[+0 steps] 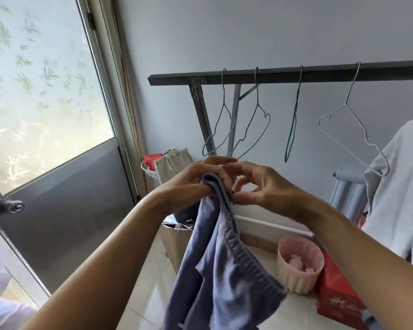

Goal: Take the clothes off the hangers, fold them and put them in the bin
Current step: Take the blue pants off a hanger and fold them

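Grey-walled corner. Left hand [191,184] gripping blue-grey elastic-waisted garment [224,270]; right hand [267,186], hold unclear. Risk: single grip, cloth slipping.

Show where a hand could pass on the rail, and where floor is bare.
Rail gaps open either side of the edge-on hanger. Bare tile lies between the door and the cardboard box. Crowded at right: pink bin, red box, hanging sweatshirt.
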A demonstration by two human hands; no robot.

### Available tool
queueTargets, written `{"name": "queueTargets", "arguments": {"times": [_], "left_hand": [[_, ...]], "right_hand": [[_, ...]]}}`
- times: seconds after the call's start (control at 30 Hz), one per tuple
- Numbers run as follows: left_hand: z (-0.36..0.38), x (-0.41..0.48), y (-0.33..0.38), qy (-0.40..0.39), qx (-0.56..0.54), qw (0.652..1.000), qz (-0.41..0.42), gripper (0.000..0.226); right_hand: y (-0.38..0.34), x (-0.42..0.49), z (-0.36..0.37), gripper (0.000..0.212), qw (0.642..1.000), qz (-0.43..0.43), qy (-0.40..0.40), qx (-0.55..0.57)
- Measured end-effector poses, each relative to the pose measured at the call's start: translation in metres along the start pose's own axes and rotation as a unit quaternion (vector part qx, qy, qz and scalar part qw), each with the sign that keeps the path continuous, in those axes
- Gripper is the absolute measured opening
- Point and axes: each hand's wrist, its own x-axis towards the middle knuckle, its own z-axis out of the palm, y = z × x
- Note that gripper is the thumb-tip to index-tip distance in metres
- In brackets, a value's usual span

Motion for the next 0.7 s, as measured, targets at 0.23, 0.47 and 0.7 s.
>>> {"name": "queueTargets", "arguments": {"times": [0.23, 0.47, 0.7], "left_hand": [[0.003, 0.007, -0.004, 0.086, -0.019, 0.996, -0.005, 0.035], [0.002, -0.02, -0.012, 0.054, 0.003, 0.99, -0.13, 0.026], [0.004, -0.01, -0.024, 0.109, 0.166, 0.964, -0.174, 0.009]], "right_hand": [[-0.01, 0.011, 0.013, 0.031, 0.996, -0.015, -0.009, 0.09], [0.008, 0.012, 0.009, 0.008, 0.989, 0.022, 0.101, 0.104], [0.018, 0.009, 0.005, 0.014, 0.983, 0.034, 0.124, 0.128]]}}
